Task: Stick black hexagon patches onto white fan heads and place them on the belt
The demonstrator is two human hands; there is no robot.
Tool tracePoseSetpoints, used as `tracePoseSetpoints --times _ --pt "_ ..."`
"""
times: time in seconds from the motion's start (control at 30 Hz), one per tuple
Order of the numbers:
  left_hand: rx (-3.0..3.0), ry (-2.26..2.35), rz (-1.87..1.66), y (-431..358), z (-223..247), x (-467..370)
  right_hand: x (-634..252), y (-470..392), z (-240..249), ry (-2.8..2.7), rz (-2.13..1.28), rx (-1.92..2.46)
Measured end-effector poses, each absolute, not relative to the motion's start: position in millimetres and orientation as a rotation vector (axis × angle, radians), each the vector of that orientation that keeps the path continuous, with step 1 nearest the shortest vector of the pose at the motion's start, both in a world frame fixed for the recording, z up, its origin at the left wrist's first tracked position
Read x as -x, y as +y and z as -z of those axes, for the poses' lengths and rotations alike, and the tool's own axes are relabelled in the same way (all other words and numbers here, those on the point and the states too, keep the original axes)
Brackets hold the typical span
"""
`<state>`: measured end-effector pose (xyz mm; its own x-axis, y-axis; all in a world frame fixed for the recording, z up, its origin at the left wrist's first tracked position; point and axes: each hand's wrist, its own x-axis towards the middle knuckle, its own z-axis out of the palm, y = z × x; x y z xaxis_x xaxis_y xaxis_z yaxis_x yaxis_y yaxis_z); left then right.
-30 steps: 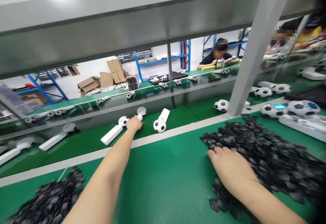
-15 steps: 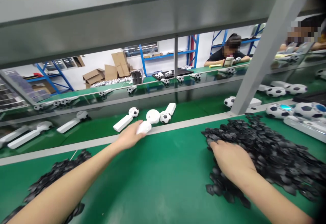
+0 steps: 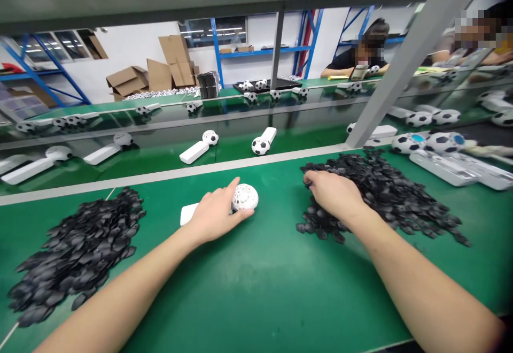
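On the green tabletop, my left hand is wrapped over a white fan with a round, openwork head; its handle shows past the hand on the left. My right hand is at the left edge of a heap of black pieces, its thumb and fingertips pinched together on a small black piece. Another heap of black pieces lies at the left, beside my left forearm.
Beyond the grey rail, a green belt carries several white fans, some with football-patterned heads. A slanted metal post rises at the right, near stacked fans. Two people sit across the line.
My left hand has brought the white fan off the belt area onto the near tabletop. My right fingers have closed at the black heap's edge. The view has tilted down.
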<state>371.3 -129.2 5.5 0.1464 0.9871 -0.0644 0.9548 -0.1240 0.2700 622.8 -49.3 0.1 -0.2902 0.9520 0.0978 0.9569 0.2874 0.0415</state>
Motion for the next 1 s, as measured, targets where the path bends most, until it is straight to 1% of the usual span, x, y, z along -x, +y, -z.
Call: tracePoseSetpoints --times 0.07,0.17,0.27,0.33,0.43,0.5,0.7,0.8,1.0 --pt "-2.211 1.945 -0.229 -125 -2 -379 -619 -52 2 -2.455 0.02 1.66" --pt "-2.257 1.944 -0.236 -125 2 -388 -611 -56 5 -2.385 -0.276 1.382" --pt "-2.291 1.908 -0.25 -126 3 -392 -603 -61 8 -2.307 -0.496 1.26" --pt "-2.275 1.901 -0.267 -125 3 -392 -600 -62 11 -2.313 -0.511 1.184" --pt "-2.244 1.857 -0.264 -124 1 -388 -600 -62 13 -2.339 -0.388 1.121" --pt "-2.24 1.819 -0.251 -124 0 -386 -600 -62 12 -2.325 -0.374 1.09" --pt "-2.208 1.85 -0.227 -128 0 -391 -593 -75 4 -2.106 -0.736 0.938" --pt "-2.215 1.825 -0.231 -131 0 -394 -587 -86 2 -2.194 -0.693 0.742" --pt "-2.204 1.809 -0.283 -131 2 -394 -575 -97 11 -2.418 -0.32 0.367"
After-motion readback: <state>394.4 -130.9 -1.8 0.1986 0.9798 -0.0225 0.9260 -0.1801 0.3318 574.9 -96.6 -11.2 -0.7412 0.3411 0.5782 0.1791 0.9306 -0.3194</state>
